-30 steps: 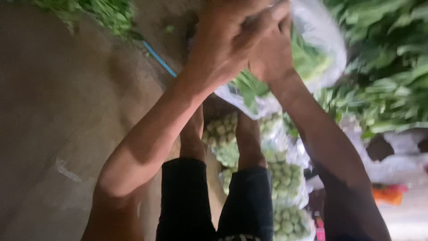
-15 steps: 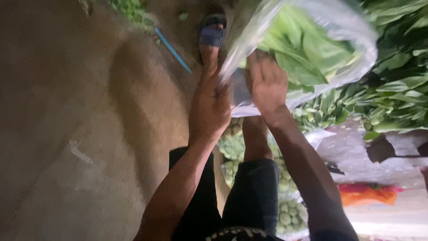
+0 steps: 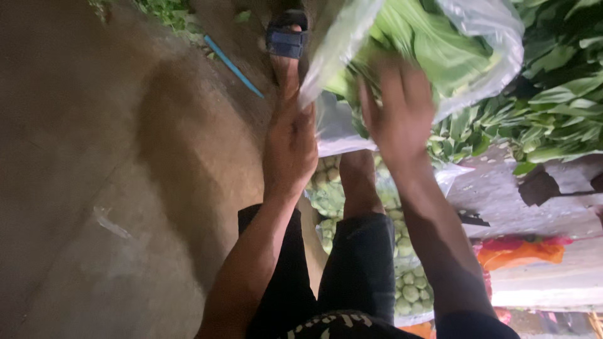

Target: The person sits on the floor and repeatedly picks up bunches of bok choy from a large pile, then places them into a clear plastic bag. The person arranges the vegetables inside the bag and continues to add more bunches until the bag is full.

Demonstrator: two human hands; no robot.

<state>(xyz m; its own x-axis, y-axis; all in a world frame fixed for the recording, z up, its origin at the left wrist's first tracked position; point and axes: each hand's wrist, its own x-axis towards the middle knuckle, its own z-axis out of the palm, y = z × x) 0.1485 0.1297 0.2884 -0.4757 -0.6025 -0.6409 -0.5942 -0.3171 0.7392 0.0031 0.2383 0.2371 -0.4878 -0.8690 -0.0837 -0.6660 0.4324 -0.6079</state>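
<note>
Your left hand [image 3: 290,145] was closed on the lower edge of the clear plastic bag [image 3: 483,47], centre of frame, pinching the film. Your right hand [image 3: 397,113] was blurred, fingers spread and flat against the bag's underside, just right of the left; whether it gripped anything I couldn't tell. The bag sat at top centre to upper right, stuffed with leafy greens [image 3: 433,44]. Behind it, more loose greens [image 3: 553,100] were piled along the right edge. Below the hands, between your legs in dark trousers [image 3: 358,263], lay a bag of small round green vegetables [image 3: 402,276]. Your foot in a dark sandal [image 3: 287,39] showed at top centre, a blue stick [image 3: 233,66] just left of it on the brown dirt ground [image 3: 94,157]. Orange cloth [image 3: 518,251] at lower right.
</note>
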